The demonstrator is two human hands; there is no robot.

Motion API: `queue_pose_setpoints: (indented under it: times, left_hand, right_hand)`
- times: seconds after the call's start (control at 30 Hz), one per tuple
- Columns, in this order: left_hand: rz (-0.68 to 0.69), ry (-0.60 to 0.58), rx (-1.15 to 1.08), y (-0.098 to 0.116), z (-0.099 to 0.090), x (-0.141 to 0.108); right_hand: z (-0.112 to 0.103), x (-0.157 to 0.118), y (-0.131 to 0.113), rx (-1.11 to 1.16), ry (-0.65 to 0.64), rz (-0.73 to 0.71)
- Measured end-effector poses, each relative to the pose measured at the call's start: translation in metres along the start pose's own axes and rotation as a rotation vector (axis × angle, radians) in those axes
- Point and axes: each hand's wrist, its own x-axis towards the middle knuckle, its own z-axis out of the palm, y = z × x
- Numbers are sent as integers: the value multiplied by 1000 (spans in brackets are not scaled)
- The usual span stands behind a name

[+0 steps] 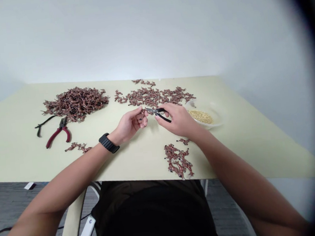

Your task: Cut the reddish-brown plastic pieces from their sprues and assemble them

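My right hand (176, 120) is closed around black-handled needle-nose pliers (159, 114), whose metal jaws point left. Those jaws reach the fingertips of my left hand (131, 124). Pinched in that hand is a small brown animal-shaped figurine (142, 114), mostly hidden by the fingers. Whether the jaws grip a part on it is too small to tell. Just beyond the hands lies a spread of similar brown figurines (155, 95). To the right of my right hand stands a clear plastic bowl (217, 117) holding many tiny gold-coloured metal pieces (200, 116).
A large heap of brown figurines (76, 101) lies at the back left. Before it rest red-handled pliers (57, 134) and a black tool (45, 125). A few figurines (78, 147) lie near my left forearm, and a small group (178, 160) sits by the table's front edge.
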Motion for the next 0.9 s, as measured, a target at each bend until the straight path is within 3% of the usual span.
queue_pose_setpoints:
  times: [0.4,0.57,0.73,0.9]
  left_hand:
    - [29,-3,52,-2,0,-1]
    - [287,-18,318,-10,0,0]
    - [557,152,778,-8,-6,-2]
    - [672,200,1000,4,-12,-3]
  right_hand:
    - [0,1,-1,-6,-20,-1]
    - [1,0,-11,57,-41,110]
    - [3,-1,-18,295,-106,209]
    - [2,0,-23,636,-263,397]
